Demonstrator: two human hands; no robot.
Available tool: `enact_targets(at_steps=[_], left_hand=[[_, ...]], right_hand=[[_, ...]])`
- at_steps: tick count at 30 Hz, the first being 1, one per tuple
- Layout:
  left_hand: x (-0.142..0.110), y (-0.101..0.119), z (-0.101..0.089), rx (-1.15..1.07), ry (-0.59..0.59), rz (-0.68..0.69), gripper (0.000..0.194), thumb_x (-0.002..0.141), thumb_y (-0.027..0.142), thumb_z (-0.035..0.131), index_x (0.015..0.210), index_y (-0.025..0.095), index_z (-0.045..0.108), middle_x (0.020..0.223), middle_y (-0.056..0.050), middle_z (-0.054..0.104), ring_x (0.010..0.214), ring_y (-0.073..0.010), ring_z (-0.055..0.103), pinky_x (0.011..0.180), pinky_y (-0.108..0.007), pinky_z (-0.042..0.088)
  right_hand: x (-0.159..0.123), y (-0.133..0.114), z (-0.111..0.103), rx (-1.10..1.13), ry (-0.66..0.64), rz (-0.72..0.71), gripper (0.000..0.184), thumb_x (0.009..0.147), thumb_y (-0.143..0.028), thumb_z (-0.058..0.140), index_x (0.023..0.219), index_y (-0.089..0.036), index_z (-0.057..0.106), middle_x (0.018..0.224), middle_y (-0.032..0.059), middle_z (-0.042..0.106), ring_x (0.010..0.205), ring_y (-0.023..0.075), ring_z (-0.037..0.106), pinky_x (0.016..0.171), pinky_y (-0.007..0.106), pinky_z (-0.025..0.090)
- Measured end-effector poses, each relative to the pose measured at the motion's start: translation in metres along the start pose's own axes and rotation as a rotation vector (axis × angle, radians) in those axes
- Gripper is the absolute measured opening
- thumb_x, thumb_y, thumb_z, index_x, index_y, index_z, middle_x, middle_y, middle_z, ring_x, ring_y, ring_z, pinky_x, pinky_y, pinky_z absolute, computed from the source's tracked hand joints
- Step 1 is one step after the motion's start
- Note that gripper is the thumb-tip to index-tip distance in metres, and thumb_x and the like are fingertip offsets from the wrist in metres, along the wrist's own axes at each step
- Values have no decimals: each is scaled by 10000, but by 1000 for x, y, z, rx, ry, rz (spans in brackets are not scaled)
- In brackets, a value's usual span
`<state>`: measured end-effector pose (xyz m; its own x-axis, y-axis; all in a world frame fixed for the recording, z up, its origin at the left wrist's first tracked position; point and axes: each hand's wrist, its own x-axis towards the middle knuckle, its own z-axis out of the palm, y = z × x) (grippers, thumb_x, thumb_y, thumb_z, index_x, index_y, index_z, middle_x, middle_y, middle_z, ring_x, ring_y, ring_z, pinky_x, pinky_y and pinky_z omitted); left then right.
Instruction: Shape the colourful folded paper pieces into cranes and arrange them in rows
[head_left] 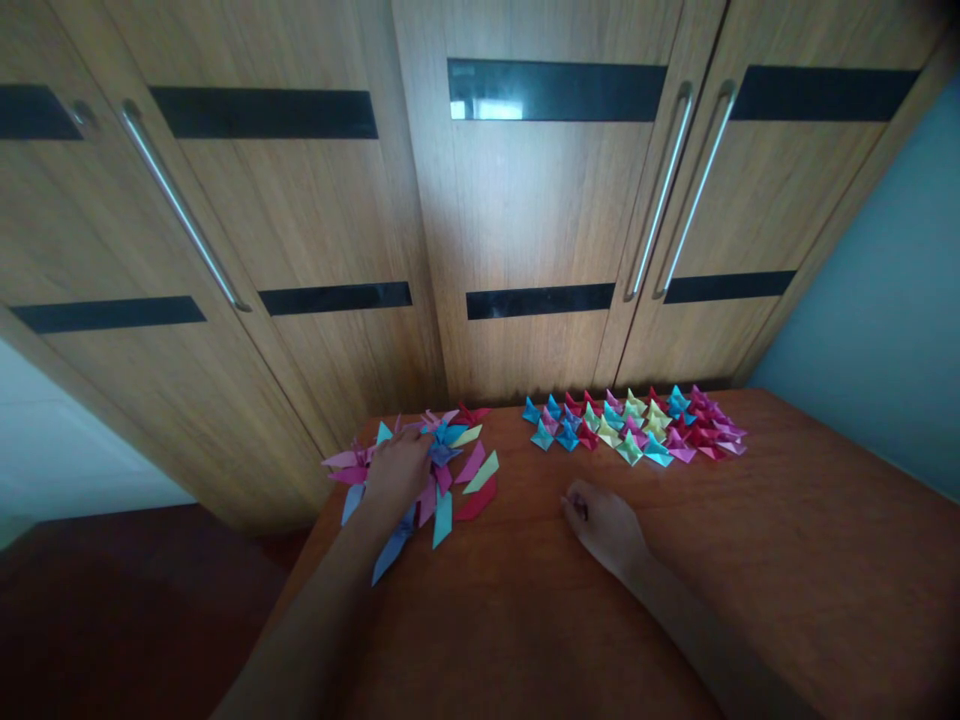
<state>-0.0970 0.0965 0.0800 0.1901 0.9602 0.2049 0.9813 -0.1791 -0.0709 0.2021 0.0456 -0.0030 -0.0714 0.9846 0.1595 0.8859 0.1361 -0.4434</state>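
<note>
My left hand reaches down into a loose pile of folded paper pieces at the left end of the table. Flat pink, red, yellow, teal and blue strips with slanted ends make up much of that pile. A blue folded piece lies right beside my fingers, which are mostly hidden, so what they grip does not show. Resting on the tabletop, my right hand is loosely curled with nothing visible in it. Beyond it stand rows of small pointed origami pieces in blue, red, pink, yellow and teal.
The reddish-brown wooden table backs onto a wooden wardrobe with metal handles and dark strips. A pale blue wall borders the right side. Dark floor shows past the table's left edge.
</note>
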Motion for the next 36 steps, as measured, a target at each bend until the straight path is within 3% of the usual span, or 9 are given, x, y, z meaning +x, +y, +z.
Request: enact_targets(at_steps=[7,11,13,16,21,26,29,32,36], left_hand=[[6,3,3,-64,20,39,181,825,111,501,817,192,662,961,-100,667,1009,-259,578,853,-374,417],[2,6,-11,-145,87,83,180,857,149,475,890,200,644,990,-77,662,998,-229,584,864,-340,426],[-3,15,-18,-294,140,113,167,857,163,481,924,206,628,977,-52,664,951,-196,596,839,-304,442],[-14,41,-23,-712,174,130,134,840,185,507,897,203,627,870,-16,669,795,-158,608,725,-264,465],[-32,91,-10,-1112,61,130,136,812,191,536,889,193,648,811,-12,670,728,-145,600,663,-240,457],[-40,121,11,-1172,-9,178,151,774,137,559,851,198,674,823,-19,659,747,-142,596,677,-235,457],[-42,128,24,-1231,-12,122,175,778,155,563,914,194,665,860,-30,665,763,-147,612,685,-245,477],[-43,126,37,-1249,6,32,194,815,211,543,976,192,648,894,-47,678,763,-156,631,684,-266,497],[-48,116,45,-1219,-3,15,176,819,238,549,958,198,650,901,-53,692,787,-174,645,698,-286,511]], right_hand=[[-1,3,0,68,18,-13,167,864,-309,458,742,-220,529,668,-25,602,630,117,557,562,211,304],[0,2,-2,161,21,-13,193,860,-334,457,731,-220,545,649,-23,592,609,125,551,562,220,333],[-1,-1,-7,269,26,-48,210,865,-351,453,740,-216,554,655,-19,587,611,128,548,573,225,361],[-4,-7,-19,468,31,-124,221,871,-387,465,792,-210,570,704,-11,590,641,126,547,601,224,403],[-15,-13,-41,714,66,-163,263,904,-424,419,925,-202,558,736,-4,574,642,119,538,590,217,428],[-27,-9,-48,467,13,-243,232,872,-394,489,781,-202,583,684,-6,574,619,117,517,588,220,399],[-33,4,-45,319,-11,-249,255,884,-387,457,772,-205,597,660,-4,585,590,118,519,566,221,382],[-32,26,-42,182,83,-133,275,883,-415,441,812,-205,604,704,13,627,604,133,559,576,230,389],[-15,53,-44,-96,184,153,298,880,-447,427,888,-209,606,785,38,668,669,173,617,568,245,375]])
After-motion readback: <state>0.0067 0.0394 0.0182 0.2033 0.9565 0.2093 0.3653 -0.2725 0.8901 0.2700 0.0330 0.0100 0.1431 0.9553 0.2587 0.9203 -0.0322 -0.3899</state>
